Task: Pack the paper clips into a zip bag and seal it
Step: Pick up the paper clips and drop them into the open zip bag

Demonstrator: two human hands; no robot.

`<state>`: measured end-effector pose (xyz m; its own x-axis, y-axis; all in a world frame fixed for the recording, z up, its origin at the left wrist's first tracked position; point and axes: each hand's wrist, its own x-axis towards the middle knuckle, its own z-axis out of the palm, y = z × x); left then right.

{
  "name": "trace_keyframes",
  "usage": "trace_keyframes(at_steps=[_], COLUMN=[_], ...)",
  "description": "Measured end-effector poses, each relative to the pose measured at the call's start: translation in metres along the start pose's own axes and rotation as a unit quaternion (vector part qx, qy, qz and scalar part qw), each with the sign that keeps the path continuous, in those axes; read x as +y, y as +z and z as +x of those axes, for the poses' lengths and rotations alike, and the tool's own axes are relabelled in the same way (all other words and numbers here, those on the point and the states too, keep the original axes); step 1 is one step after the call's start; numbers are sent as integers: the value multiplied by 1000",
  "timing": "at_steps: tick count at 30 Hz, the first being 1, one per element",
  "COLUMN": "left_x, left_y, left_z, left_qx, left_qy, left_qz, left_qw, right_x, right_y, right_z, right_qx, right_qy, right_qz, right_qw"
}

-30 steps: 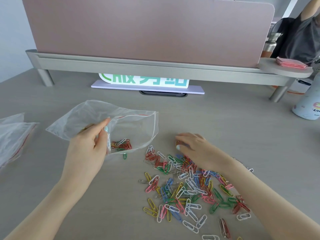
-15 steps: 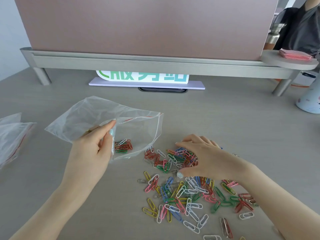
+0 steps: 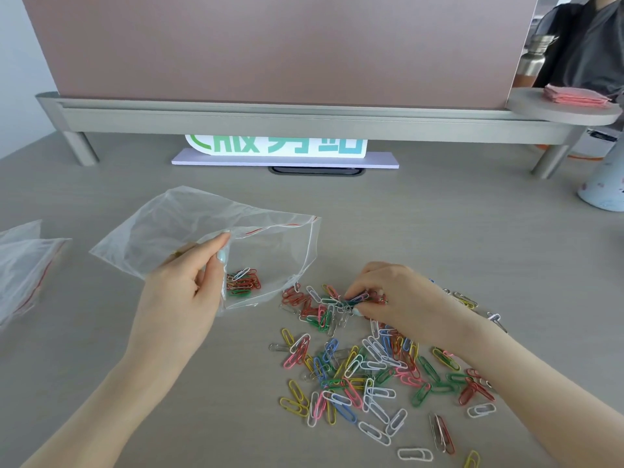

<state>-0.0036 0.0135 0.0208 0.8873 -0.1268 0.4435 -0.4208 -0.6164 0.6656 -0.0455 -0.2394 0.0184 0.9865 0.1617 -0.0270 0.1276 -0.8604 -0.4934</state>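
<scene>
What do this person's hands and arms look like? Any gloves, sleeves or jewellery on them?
Both the left hand and the right hand are bare, with no gloves. Both forearms are bare as far as the picture shows, so no sleeves appear. The nails carry pale, light blue polish. No ring, watch or bracelet can be made out.

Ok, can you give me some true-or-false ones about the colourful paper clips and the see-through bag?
1. The left hand holds the clear plastic zip bag by its open mouth. True.
2. The zip bag has no clips inside. False: a small bunch of coloured clips lies in it.
3. The right hand pinches clips from the scattered pile of coloured paper clips on the grey table. True.
4. The zip bag is sealed. False: its red-striped mouth gapes open.
5. The pile lies left of the bag. False: it lies to the right of it and nearer the person.
</scene>
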Motion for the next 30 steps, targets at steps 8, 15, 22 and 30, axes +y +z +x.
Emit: trace_keyframes(at_steps=[8,15,22,30], left_x=[-2,-1,7,10], left_y=[-1,-2,-1,-2], left_z=[3,4,1,0], left_qx=[7,24,30,37], left_qy=[-4,-5,14,9], left_qz=[0,10,24,10], left_qw=[1000,1000,999,999], right_x=[-5,-8,5,0], right_y=[-6,-9,-19,-18], right_z=[-1,-3,-1,11], right_qx=[15,23,69,67], right_qy=[12,37,86,101], right_qz=[-21,2,64,239], right_qw=[1000,999,992,963])
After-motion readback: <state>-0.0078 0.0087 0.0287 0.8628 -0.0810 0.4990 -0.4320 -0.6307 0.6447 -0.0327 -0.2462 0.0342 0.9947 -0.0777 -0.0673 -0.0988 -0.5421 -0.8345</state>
